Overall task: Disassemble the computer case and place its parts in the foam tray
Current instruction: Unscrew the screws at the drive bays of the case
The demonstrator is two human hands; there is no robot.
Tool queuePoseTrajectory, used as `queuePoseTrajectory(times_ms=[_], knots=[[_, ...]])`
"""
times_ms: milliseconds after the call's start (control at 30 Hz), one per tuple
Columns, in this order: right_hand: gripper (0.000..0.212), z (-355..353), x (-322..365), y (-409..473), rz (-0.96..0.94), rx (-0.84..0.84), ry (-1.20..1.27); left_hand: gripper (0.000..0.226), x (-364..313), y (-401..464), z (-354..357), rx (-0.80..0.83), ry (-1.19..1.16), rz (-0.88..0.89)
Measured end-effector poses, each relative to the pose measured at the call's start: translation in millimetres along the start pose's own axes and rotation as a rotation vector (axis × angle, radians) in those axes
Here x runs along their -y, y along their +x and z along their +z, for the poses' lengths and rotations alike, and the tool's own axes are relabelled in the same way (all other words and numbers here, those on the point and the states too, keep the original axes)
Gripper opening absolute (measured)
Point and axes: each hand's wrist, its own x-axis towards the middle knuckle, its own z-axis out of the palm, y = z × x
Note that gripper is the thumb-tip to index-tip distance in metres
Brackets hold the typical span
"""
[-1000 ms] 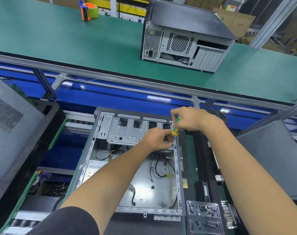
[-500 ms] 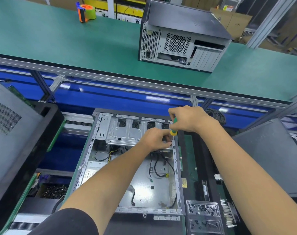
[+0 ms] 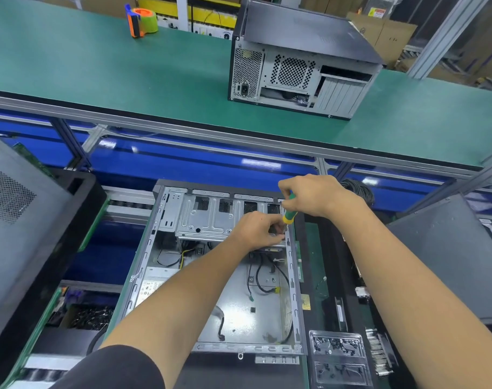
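So the open case (image 3: 211, 276) is lying flat on its side right below the camera, guts facing up, with loose cables (image 3: 263, 279) trailing across its floor. The right hand (image 3: 312, 195) is wrapping its fingers tight around a green and yellow screwdriver (image 3: 289, 216), holding it upright at the case's far right corner with the tip pointing down at the rail there. The left hand (image 3: 257, 230) is sitting just beside that tip, fingers curled and pinching something small at the edge of the drive cage (image 3: 204, 220); can't tell what exactly. A black foam tray (image 3: 339, 357) is sitting just right of the case. Beyond the case, a second closed case (image 3: 301, 60) is standing on the green worktop (image 3: 98, 68), with a tape dispenser (image 3: 142, 21) further left.
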Motion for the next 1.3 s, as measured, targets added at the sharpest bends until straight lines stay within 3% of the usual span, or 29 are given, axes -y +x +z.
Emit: queuePoseTrajectory(times_ms=[500, 667, 900, 1100, 1300], knots=[[0.023, -10, -5, -8, -0.107, 0.122, 0.081, 0.018, 1, 1, 1, 0.011, 0.008, -0.013], [0.022, -6, 1, -8, -0.171, 0.061, 0.073, 0.019, 1, 1, 2, -0.001, 0.011, -0.012], [0.039, -3, 3, -1, -0.133, 0.111, 0.086, 0.02, 2, 2, 2, -0.006, 0.044, 0.0], [0.004, 2, 3, 0, -0.032, -0.005, 0.145, 0.017, 4, 3, 2, 0.02, -0.004, -0.011], [0.029, -5, 6, 4, 0.2, 0.054, 0.264, 0.014, 4, 5, 2, 0.053, -0.051, -0.042]])
